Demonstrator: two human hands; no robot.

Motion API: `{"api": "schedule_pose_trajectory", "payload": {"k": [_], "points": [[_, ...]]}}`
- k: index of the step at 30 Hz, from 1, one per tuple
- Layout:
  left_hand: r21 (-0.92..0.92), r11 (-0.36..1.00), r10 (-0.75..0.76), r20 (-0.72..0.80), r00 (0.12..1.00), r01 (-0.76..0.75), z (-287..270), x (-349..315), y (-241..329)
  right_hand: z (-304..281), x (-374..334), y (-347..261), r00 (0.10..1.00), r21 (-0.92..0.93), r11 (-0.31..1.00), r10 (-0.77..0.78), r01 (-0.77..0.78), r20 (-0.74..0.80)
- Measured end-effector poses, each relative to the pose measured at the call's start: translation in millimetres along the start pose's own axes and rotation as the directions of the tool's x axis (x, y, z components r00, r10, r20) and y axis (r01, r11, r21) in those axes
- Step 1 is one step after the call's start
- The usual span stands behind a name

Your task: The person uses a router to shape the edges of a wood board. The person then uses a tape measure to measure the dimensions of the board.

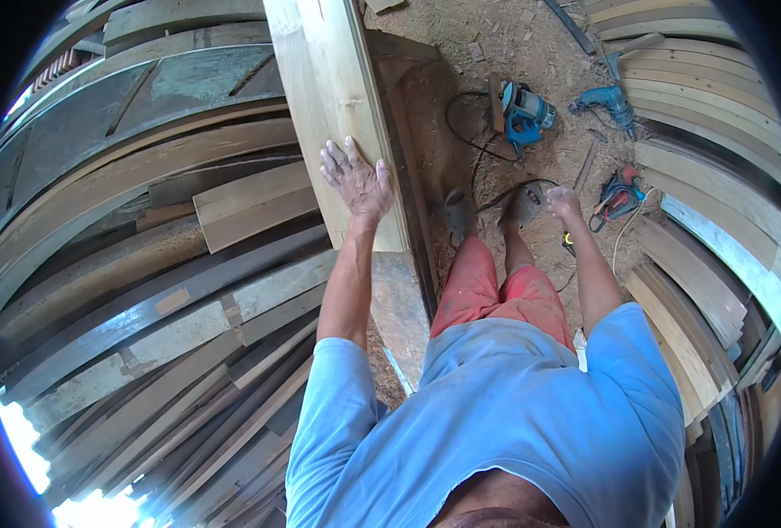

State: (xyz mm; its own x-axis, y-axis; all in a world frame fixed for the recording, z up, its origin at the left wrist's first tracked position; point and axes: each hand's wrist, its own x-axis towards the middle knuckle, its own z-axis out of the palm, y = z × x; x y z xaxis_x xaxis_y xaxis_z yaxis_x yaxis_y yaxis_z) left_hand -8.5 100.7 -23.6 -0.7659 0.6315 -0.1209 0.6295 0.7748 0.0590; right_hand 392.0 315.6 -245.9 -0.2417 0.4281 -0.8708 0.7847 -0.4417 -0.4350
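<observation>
My left hand (357,180) lies flat, fingers spread, on the near end of a long pale wooden plank (333,79) that runs away from me. A dark wider board (426,114) lies beside it on its right. My right hand (564,202) hangs at my side over the sawdust floor with its fingers curled closed. A small yellow and black object (567,238) shows just below the wrist; I cannot tell if the hand holds it. My feet (487,211) stand between the two hands.
A blue power saw (524,113), a blue drill (607,100) and a red power tool (619,194) lie on the sawdust floor (531,53) with black cords (474,145). Stacked planks (144,264) fill the left; more boards (707,123) line the right.
</observation>
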Motion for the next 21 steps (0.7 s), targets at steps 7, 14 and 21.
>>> {"api": "schedule_pose_trajectory", "payload": {"k": [7, 14, 21], "points": [[-0.088, 0.918, 0.375, -0.115, 0.920, -0.386, -9, 23, -21, -12, 87, 7, 0.979, 0.361, 0.923, 0.065, -0.131, 0.191], [-0.133, 0.929, 0.339, -0.059, 0.939, -0.344, -6, 28, -16, 44, 218, 10, 0.932, 0.737, 0.586, 0.320, -0.337, 0.171], [-0.217, 0.930, 0.302, -0.014, 0.953, -0.297, -7, 30, -22, 97, 279, 15, 0.974, 0.967, 0.234, 0.221, -0.101, 0.049]]}}
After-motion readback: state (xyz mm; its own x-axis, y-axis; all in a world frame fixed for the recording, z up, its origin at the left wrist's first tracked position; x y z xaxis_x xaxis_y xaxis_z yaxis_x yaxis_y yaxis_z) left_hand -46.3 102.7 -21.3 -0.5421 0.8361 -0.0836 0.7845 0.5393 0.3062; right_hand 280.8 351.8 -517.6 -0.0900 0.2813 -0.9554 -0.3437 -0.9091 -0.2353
